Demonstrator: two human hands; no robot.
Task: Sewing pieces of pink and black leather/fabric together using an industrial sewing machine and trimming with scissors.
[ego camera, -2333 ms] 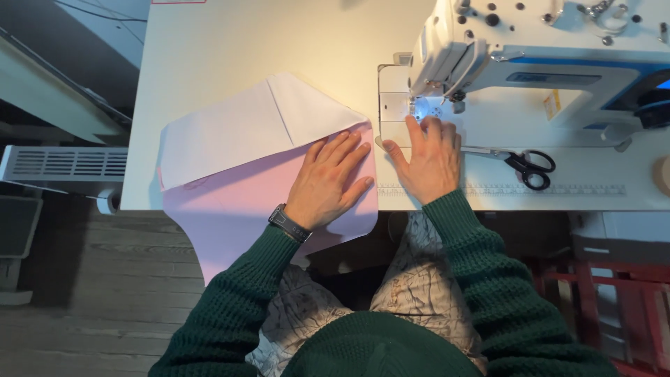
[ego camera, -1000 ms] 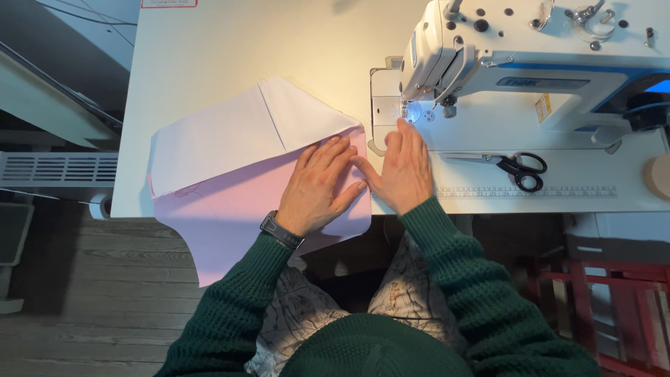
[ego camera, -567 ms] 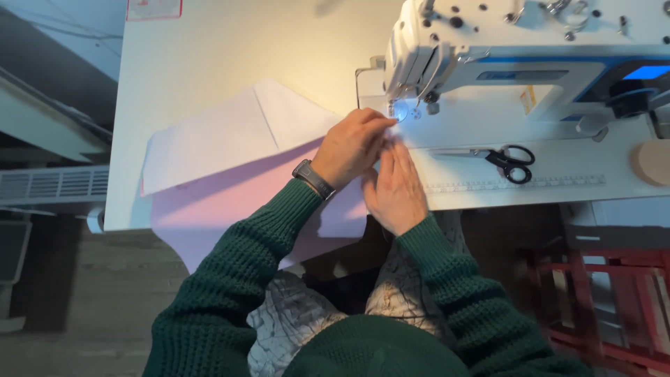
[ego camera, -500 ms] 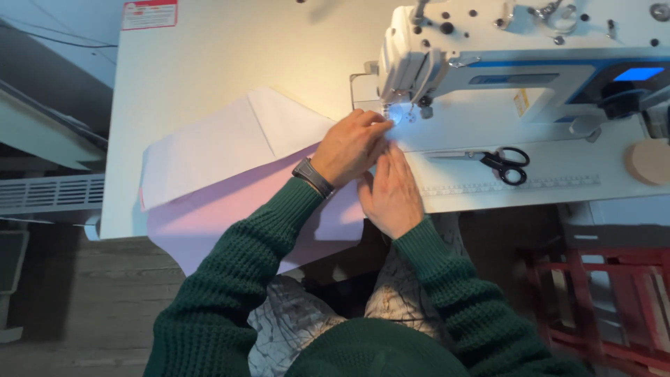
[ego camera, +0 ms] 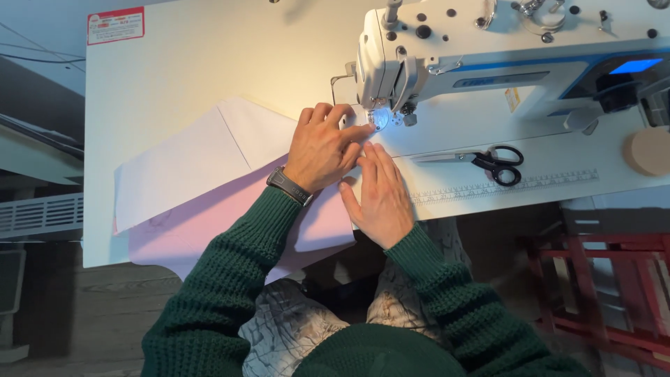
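While your left hand [ego camera: 322,148] lies flat on the pale pink fabric [ego camera: 209,216], its fingertips reach right up to the lit needle area of the sewing machine [ego camera: 488,63], prob. to pin the cloth's edge where the stitch would land. That grip is spread, fingers extended & pressing down, not pinching anything. Your right hand [ego camera: 378,199] sits just beside it, touching, palm down w/ fingers together pointing toward the needle; it's flat too, holding nothing, likely steadying the near edge so the layers don't slide.

Fabric is folded: a whiter flap [ego camera: 195,157] lies on top at the left, pink layer under it, and the lower part hangs off the front edge of the desk [ego camera: 209,56] toward your lap. Its right corner is under both hands, by the presser foot; whether it's actually beneath the foot I can't tell, your fingers hide it.

Black-handled scissors [ego camera: 488,160] rest on the machine bed to the right, well apart from both hands, blades closed, above a printed ruler strip [ego camera: 516,187]. A red-bordered sticker [ego camera: 116,25] sits at the desk's far left corner.
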